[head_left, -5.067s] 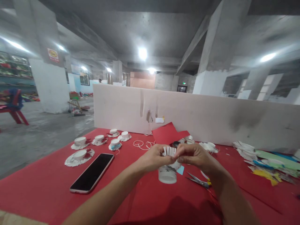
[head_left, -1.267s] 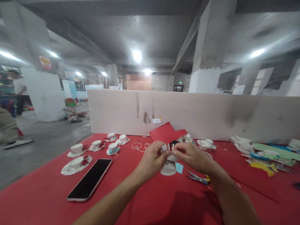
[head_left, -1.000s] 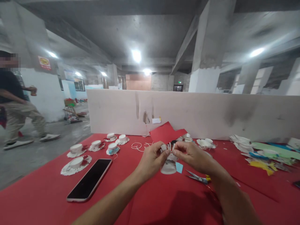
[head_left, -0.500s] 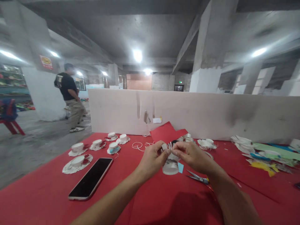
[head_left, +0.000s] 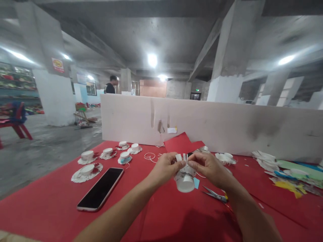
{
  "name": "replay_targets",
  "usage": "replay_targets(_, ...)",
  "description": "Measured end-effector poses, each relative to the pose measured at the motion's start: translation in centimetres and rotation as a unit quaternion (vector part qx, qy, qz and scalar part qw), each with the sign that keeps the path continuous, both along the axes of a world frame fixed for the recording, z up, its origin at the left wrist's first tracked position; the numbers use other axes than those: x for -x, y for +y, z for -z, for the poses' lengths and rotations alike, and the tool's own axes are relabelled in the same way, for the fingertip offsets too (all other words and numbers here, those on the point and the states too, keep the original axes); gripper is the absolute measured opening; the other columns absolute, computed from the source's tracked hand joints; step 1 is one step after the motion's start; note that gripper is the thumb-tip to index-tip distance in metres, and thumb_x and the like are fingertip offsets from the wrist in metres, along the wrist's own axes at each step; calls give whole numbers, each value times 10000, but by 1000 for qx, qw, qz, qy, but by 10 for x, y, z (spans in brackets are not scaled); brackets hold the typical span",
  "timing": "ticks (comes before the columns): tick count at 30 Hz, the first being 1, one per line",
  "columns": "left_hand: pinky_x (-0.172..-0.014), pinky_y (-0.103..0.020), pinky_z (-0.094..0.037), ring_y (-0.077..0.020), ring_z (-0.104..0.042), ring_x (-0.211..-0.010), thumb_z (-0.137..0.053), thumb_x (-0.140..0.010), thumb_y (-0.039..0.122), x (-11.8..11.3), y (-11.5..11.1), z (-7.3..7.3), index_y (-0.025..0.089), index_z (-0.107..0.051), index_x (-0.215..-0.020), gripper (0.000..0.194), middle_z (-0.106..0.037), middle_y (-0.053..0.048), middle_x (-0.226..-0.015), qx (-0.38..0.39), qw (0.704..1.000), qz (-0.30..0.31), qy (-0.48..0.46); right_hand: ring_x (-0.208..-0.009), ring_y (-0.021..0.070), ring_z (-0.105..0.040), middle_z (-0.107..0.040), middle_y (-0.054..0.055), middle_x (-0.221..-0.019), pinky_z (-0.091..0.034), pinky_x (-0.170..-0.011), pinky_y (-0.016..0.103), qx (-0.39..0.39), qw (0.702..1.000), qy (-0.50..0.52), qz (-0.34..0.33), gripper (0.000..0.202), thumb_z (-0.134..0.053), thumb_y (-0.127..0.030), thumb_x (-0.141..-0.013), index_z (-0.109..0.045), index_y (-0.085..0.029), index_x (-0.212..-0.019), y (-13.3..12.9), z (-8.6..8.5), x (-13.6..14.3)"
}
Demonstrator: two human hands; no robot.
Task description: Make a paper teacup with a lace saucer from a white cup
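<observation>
Cup half worked in both hands, six frilled pieces standing to the left

Nearest, a phone (head_left: 100,189) lies flat on the red tabletop (head_left: 141,215). Just ahead, the white cup (head_left: 185,184) is held above the tabletop between both hands, its round end tilted toward the camera and its slit edge up. The left hand (head_left: 164,168) has thumb and fingers closed on that edge; the right hand (head_left: 207,167) pinches thumb and forefinger together at the upright white strips (head_left: 185,158). Its inside is hidden.

The slitting looks well along, but the strips stand upright, so folding and interlacing them seems largely left. Scissors (head_left: 215,194) rest open beside the right forearm, near a blue paper piece (head_left: 196,183).

Farther left, six frilled pieces (head_left: 87,169) sit with brims spread and look shaped; their white ends appear closed, so any contents cannot be told. More white pieces (head_left: 225,158) and a pile of paper scraps (head_left: 290,183) lie to the right.

Beyond the pale panel (head_left: 202,122), shelves (head_left: 17,82) hold mixed, blurred goods, and a person (head_left: 110,86) stands in the background.
</observation>
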State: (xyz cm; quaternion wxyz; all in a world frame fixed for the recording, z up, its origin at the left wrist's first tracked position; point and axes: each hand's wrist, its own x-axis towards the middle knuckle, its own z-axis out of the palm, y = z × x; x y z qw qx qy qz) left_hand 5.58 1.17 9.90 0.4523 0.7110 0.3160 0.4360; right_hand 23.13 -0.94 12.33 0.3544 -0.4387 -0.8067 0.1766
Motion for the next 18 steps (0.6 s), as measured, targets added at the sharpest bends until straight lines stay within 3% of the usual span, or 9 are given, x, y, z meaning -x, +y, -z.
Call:
replay_targets(7,-501,-209,-337,-92,-488,-535,-600,-676,252,2,-4,-4,102,-621,-742,166,-586,-21,-640,61,996,64,-8,-685,146,-555,-622,13,-706,-417,-636,255,-2,1000,-5,4,133,-495,-229,-801,-610,-171,-769,-2,-1,2)
replay_targets(18,-485,-217,-352,-120,-516,-551,-557,-642,220,2,-5,-6,107,-594,-697,131,-575,-28,-633,91,994,52,9,-735,142,-566,-633,7,-747,-425,-666,243,-16,1000,-5,6,107,-539,-242,-793,-623,-181,-771,-5,-1,3)
